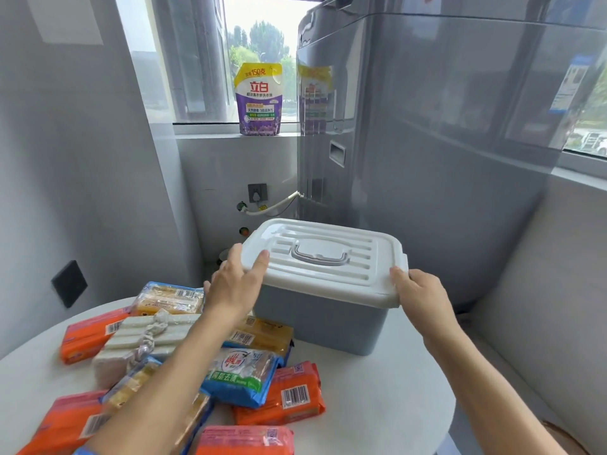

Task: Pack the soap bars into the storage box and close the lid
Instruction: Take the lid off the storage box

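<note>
A grey storage box (323, 318) stands at the far side of a round white table (377, 399), with its white lid (328, 257) on top. My left hand (236, 284) grips the lid's left edge, thumb on top. My right hand (418, 293) grips the lid's near right corner. Several wrapped soap packs lie piled on the table to the left: orange ones (292, 394), a blue and green one (243, 376), yellow ones (169, 298) and a white bundle (147, 339). My left forearm crosses above the pile.
A tall grey washing machine (427, 142) rises right behind the box. A purple detergent pouch (258, 100) stands on the window sill. A wall socket (258, 193) and a white hose (276, 205) are on the far wall. The table edge curves close on the right.
</note>
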